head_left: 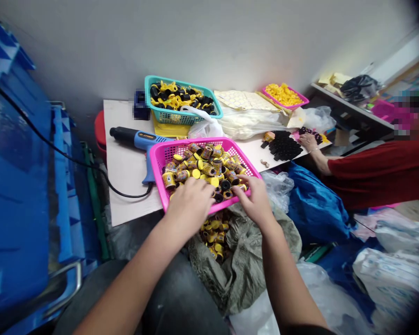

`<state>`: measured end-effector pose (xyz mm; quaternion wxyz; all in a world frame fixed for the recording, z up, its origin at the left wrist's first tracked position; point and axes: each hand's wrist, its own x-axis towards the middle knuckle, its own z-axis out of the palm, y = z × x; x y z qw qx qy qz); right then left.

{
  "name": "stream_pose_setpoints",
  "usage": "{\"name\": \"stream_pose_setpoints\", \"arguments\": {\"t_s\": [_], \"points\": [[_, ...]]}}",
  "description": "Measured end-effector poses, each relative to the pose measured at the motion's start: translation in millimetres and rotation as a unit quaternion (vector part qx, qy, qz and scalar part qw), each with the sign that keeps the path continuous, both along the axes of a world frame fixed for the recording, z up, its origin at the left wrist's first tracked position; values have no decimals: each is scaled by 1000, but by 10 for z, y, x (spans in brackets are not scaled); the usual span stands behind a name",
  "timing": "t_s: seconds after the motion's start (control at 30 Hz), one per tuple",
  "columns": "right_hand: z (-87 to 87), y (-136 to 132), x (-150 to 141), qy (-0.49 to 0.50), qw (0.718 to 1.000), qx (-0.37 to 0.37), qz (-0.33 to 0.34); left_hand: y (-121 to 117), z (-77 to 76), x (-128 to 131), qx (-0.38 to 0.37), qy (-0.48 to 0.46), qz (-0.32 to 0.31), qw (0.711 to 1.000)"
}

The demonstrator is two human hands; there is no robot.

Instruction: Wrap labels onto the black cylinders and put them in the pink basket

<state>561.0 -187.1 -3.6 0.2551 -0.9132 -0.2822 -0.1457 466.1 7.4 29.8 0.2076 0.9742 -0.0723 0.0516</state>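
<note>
Canisters (209,170): sm., yel. w/ blk, piled in pink bskt (157,170).

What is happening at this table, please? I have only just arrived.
A person has the left hand and right hand over the near side of a pink basket full of small tubs; whether either grips one is unclear. An open sack below shows similar tubs. A heat gun lies left of the basket. On the right, a co-worker's hand is beside black pieces on the table.
</note>
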Motion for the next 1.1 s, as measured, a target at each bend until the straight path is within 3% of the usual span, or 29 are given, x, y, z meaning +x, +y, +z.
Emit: {"name": "stream_pose_setpoints", "arguments": {"t_s": [0.07, 0.17, 0.27, 0.33, 0.4, 0.53, 0.6, 0.7, 0.77, 0.87, 0.97, 1.03, 1.1], "points": [[-6, 183, 187, 28, 997, -60, 46, 167, -83, 101, 45, 37, 70, 996], [18, 274, 292, 50, 994, -82, 59, 359, -188, 210, 36, 65, 73, 995], [87, 85, 126, 47, 997, 55, -15, 445, -139, 204, -55, 28, 65, 996], [125, -124, -71, 71, 984, 146, -78, 395, -29, 132, -148, 7, 59, 987], [136, -295, -227, 97, 981, 141, -94, 246, 79, 34, -202, 7, 27, 979], [96, -247, -129, 20, 994, 73, -74, -113, 127, -72, -108, -26, -60, 992], [64, -49, 104, 16, 996, 36, -85, -175, 68, -40, -36, -39, -21, 998], [27, 226, 434, 81, 991, -38, -100, -82, -40, 62, 42, 38, 80, 995], [24, 266, 503, 90, 990, -44, -99, 33, -80, 120, 54, 101, 85, 990], [45, 41, 301, 87, 990, 44, -100, 143, -49, 138, -6, 108, 73, 991], [59, -337, -86, 118, 971, 161, -131, 64, 44, 77, -112, 53, 74, 990], [58, -495, -252, 128, 973, 140, -129, -88, 76, 25, -132, 27, 25, 991], [52, -490, -222, 92, 986, 95, -105, -253, 50, 3, -93, -1, -33, 995]]}}
